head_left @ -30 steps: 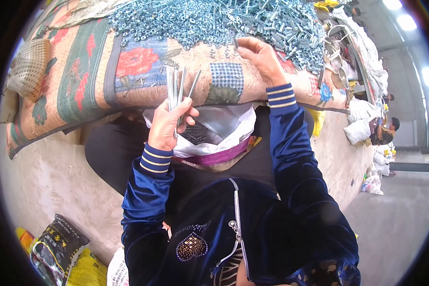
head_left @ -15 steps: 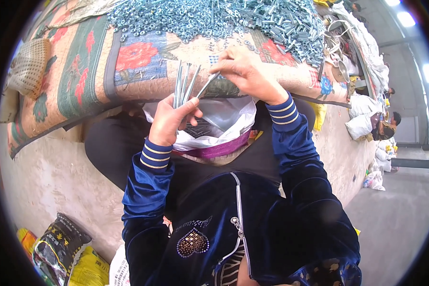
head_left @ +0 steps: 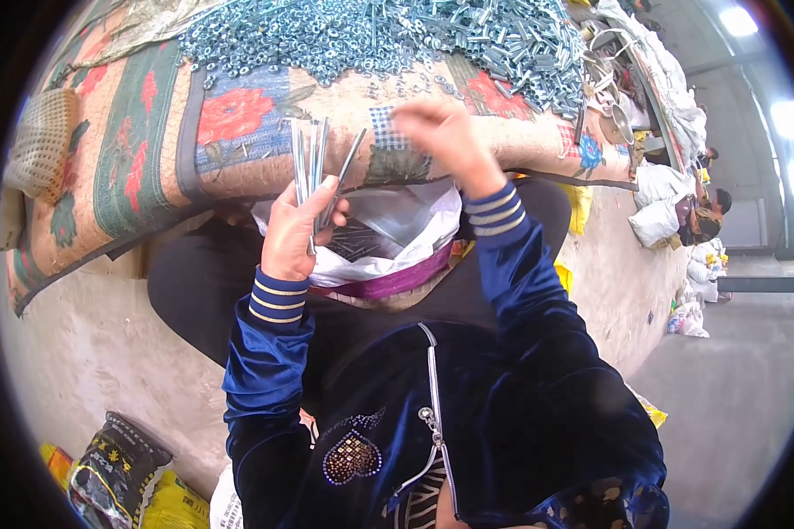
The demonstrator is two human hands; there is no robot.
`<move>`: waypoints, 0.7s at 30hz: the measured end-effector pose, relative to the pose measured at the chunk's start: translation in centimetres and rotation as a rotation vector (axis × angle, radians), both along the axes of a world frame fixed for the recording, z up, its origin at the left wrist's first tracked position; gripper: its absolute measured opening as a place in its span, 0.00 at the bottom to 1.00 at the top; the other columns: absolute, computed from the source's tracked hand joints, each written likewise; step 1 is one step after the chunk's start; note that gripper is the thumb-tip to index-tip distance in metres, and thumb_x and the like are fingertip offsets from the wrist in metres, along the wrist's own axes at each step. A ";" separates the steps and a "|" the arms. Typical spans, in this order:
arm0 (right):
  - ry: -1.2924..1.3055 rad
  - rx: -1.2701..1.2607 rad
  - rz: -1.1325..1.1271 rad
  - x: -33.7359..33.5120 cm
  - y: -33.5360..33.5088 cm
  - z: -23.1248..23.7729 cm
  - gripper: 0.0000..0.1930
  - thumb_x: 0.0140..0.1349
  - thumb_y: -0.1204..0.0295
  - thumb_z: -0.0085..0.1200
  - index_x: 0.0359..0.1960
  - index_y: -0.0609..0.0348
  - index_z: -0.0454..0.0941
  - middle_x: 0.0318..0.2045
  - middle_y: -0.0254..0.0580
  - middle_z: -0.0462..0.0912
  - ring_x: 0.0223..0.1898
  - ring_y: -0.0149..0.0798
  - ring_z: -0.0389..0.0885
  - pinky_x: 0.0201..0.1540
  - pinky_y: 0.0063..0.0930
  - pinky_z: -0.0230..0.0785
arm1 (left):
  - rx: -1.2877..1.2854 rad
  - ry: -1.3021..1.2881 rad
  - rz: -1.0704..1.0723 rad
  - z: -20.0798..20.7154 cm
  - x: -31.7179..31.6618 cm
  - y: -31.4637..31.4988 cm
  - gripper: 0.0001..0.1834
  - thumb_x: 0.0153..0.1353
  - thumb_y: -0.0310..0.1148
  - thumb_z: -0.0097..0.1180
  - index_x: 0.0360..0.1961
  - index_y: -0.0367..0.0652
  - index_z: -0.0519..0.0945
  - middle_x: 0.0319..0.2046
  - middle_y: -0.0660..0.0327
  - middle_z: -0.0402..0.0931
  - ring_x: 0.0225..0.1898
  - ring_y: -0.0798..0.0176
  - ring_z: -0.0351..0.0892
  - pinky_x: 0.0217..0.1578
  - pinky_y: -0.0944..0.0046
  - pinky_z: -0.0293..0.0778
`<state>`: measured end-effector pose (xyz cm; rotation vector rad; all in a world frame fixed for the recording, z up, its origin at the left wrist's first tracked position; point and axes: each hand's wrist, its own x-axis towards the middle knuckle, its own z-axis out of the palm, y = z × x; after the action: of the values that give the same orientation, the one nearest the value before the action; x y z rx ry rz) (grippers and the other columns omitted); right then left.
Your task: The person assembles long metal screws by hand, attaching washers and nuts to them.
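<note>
My left hand [head_left: 293, 231] is closed around several thin metal rods [head_left: 305, 163] that stick up above the fingers, one of them leaning out to the right. Beyond the rods, my right hand [head_left: 445, 141] is over the front edge of the patterned cloth [head_left: 141, 159]; its fingers are smeared by motion, and nothing can be made out in them. Below both hands, a white bag with a purple band [head_left: 388, 280] sits open in my lap, and dark thin rods [head_left: 362, 240] lie inside it.
A heap of small metal nuts [head_left: 282, 44] covers the far part of the cloth, with short metal tubes [head_left: 534, 44] at its right. A dotted bag [head_left: 46, 145] lies far left. Black and yellow sacks [head_left: 119, 463] are at lower left, white sacks [head_left: 657, 207] at right, near other people.
My right hand has moved off the rods, leaving one angled rod with the others in my left hand. The whole view has shifted slightly.
</note>
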<state>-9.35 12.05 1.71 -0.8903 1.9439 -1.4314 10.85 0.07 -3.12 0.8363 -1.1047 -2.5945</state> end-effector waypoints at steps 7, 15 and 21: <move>0.895 0.375 -0.401 -11.5 1.7 -4.0 0.11 0.48 0.59 0.63 0.32 0.46 0.84 0.29 0.44 0.78 0.37 0.48 0.78 0.39 0.40 0.68 | -0.013 0.014 -0.002 -0.6 -0.9 0.1 0.11 0.59 0.35 0.60 0.36 0.39 0.75 0.25 0.60 0.76 0.22 0.73 0.74 0.13 0.79 0.58; 0.651 0.144 -0.311 -11.6 1.8 -2.3 0.11 0.50 0.67 0.62 0.34 0.58 0.81 0.28 0.42 0.81 0.31 0.37 0.81 0.34 0.29 0.72 | 0.000 0.025 0.000 -1.0 -0.7 0.0 0.12 0.59 0.36 0.60 0.37 0.39 0.74 0.25 0.61 0.76 0.22 0.73 0.73 0.14 0.79 0.58; -0.075 -0.170 -0.037 -2.3 0.2 -0.7 0.11 0.57 0.77 0.58 0.42 0.67 0.78 0.33 0.43 0.83 0.33 0.32 0.83 0.36 0.20 0.76 | -0.010 -0.001 -0.035 -0.4 -1.0 0.3 0.11 0.59 0.34 0.60 0.37 0.40 0.74 0.25 0.62 0.75 0.22 0.73 0.73 0.13 0.80 0.59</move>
<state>-11.69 12.22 1.05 -0.8660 1.8133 -1.6476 9.85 0.36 -3.52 0.8237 -1.1414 -2.6151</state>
